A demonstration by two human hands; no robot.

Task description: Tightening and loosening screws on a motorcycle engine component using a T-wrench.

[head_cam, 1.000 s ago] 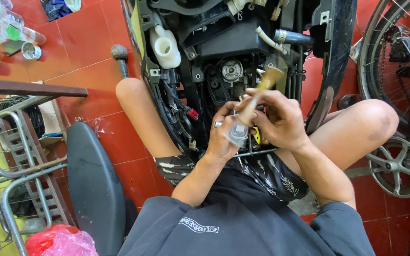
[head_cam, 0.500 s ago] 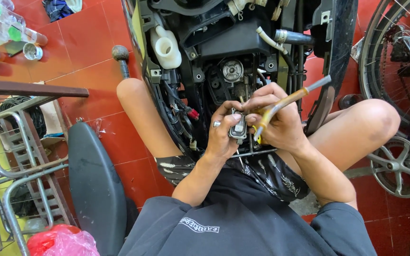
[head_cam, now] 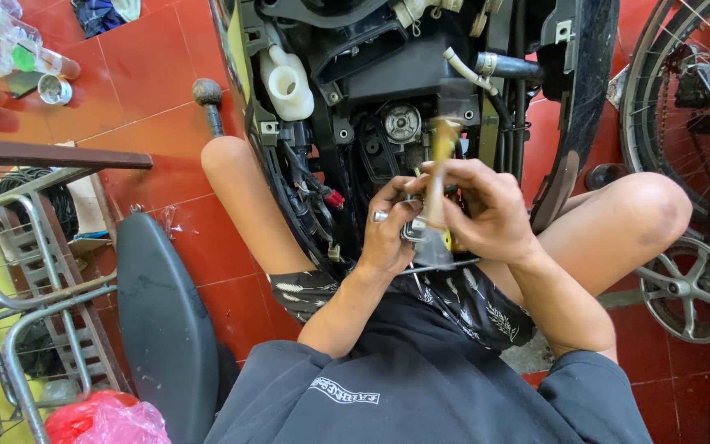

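I sit on a red tiled floor in front of an opened scooter body (head_cam: 388,99). My left hand (head_cam: 388,234) grips a small metal part (head_cam: 411,230) with a short silver stub sticking out to the left. My right hand (head_cam: 486,210) holds a yellow-handled tool (head_cam: 437,173), blurred by motion and standing nearly upright over the part. Both hands meet in front of the engine bay, between my bare knees.
A white fluid reservoir (head_cam: 288,82) and hoses sit in the scooter. A black seat (head_cam: 162,321) lies at my left beside a metal rack (head_cam: 18,304). A bicycle wheel (head_cam: 692,123) and a cast wheel (head_cam: 688,288) are at right. Bottles (head_cam: 10,57) stand at upper left.
The yellow-handled tool in my right hand has swung from pointing up-right to nearly upright over the part. My left hand has kept its hold on the metal part.
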